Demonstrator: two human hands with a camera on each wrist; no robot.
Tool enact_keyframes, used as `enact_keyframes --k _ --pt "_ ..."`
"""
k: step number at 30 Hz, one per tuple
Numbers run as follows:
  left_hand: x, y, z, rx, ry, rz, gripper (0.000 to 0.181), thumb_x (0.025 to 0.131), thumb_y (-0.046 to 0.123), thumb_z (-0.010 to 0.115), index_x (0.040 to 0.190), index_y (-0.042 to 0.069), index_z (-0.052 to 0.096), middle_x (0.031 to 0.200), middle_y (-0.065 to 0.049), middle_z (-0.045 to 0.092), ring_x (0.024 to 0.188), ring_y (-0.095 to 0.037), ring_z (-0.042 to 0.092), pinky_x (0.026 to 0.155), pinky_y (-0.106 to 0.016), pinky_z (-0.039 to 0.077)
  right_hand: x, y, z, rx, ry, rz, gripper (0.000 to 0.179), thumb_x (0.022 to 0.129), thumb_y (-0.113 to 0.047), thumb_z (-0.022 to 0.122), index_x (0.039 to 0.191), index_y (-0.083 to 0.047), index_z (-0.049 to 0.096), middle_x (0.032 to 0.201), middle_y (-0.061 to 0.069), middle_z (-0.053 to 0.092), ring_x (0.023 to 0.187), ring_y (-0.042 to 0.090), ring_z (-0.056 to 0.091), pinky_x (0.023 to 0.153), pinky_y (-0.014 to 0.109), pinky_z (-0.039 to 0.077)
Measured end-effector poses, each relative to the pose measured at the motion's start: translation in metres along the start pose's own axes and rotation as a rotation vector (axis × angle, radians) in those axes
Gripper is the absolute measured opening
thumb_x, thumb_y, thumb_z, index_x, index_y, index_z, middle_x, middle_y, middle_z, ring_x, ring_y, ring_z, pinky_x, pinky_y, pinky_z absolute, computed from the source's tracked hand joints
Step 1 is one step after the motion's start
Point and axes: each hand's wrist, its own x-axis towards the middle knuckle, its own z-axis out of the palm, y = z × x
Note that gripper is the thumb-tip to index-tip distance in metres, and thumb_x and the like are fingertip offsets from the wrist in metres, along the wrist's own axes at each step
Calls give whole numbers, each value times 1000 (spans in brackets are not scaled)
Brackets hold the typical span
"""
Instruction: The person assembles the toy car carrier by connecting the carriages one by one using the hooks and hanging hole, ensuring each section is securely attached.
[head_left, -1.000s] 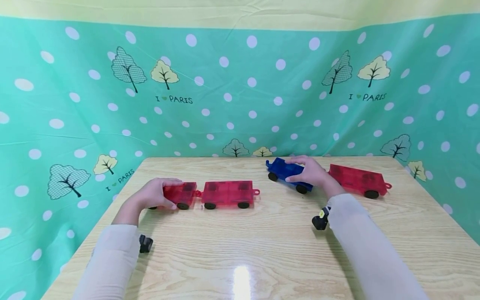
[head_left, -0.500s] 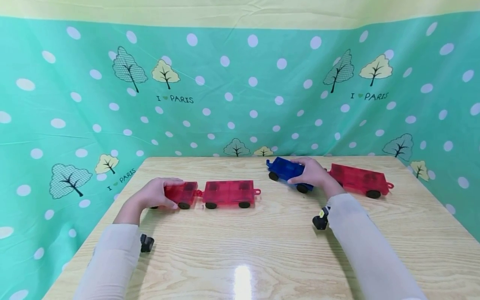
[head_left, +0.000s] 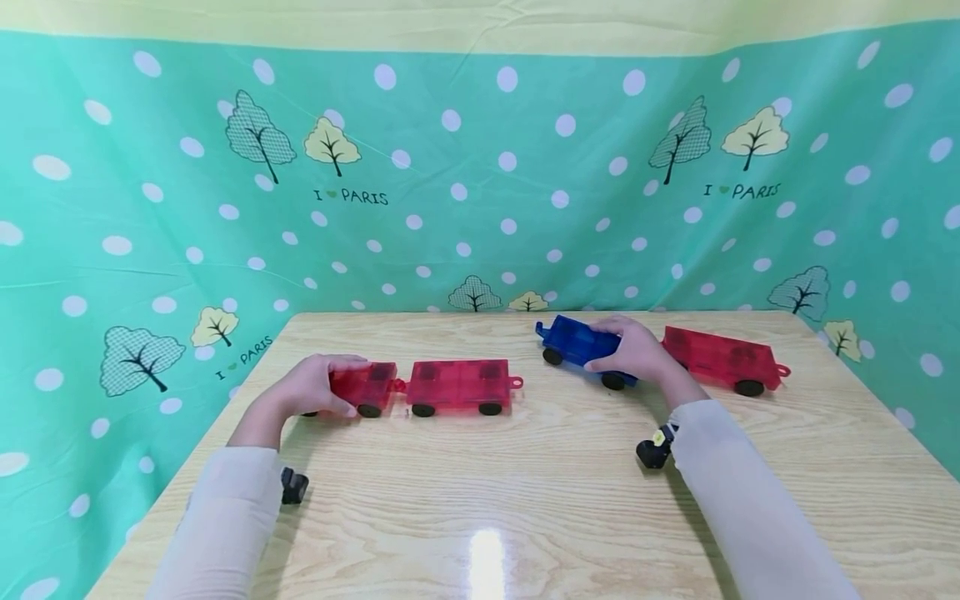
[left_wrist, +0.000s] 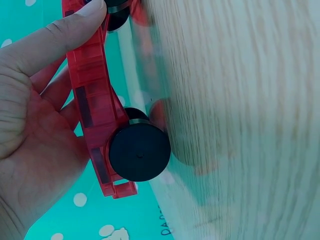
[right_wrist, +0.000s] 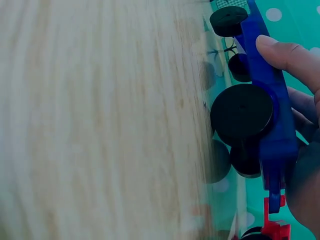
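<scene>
My left hand (head_left: 311,385) grips the left red toy wagon (head_left: 372,385), thumb along its near side and fingers over its far side. In the left wrist view, this red wagon (left_wrist: 92,90) shows a black wheel low over the wood. A hook and ring join it to the middle red wagon (head_left: 457,383). Farther back, my right hand (head_left: 636,352) pinches a blue toy wagon (head_left: 577,342) between thumb and fingers. In the right wrist view, the end hook of the blue wagon (right_wrist: 280,135) overlaps a red coupling (right_wrist: 275,225). The right red wagon (head_left: 720,357) stands just beyond that hand.
All the wagons are on a wood-grain table (head_left: 465,467). A green dotted cloth (head_left: 480,167) hangs along its back and sides. Black wrist cameras (head_left: 654,450) hang beneath both sleeves. Light glares off the table's front part.
My right hand and the blue wagon have shifted slightly right and nearer, toward the right red wagon. The left hand and its two joined red wagons stay in place.
</scene>
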Motion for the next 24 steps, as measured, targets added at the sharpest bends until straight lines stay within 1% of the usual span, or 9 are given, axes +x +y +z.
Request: enact_keyframes --k 6,10,13,17,20,24 --pt "-1 1 -1 1 -3 3 82 65 14 91 140 10 55 141 -20 50 120 -39 46 91 -48 49 -8 0 -2 30 3 -20 82 75 -37 85 141 -4 50 146 21 41 130 42 39 100 60 39" --pt "-1 0 -1 -4 -4 -1 83 65 14 91 140 11 56 141 -19 50 120 -38 47 91 -48 49 -12 -1 -4 33 -6 -46 82 74 -39 85 141 -4 51 145 21 42 129 43 39 99 60 41" --pt "-1 0 -1 11 0 3 83 65 16 92 139 13 56 141 -18 51 122 -38 45 93 -49 48 -16 -1 -6 33 -13 -52 82 73 -39 86 140 -5 52 146 20 42 129 43 38 98 60 41" --pt "0 -1 0 46 1 27 83 65 19 92 139 12 56 141 -16 51 127 -41 43 97 -52 45 -22 -1 -6 34 -20 -51 82 72 -39 86 140 -7 53 146 19 42 130 42 38 97 60 42" --pt "0 -1 0 55 -4 42 83 66 20 91 140 10 55 142 -17 50 129 -42 41 98 -52 45 -25 -1 -7 31 -22 -56 82 72 -39 86 139 -7 54 145 19 42 130 42 38 96 59 43" --pt "0 1 -1 31 -6 23 83 66 18 91 139 9 55 142 -18 50 127 -42 42 96 -51 46 -28 -2 -7 18 -25 -55 82 71 -43 86 138 -9 55 145 18 44 129 43 39 94 59 45"
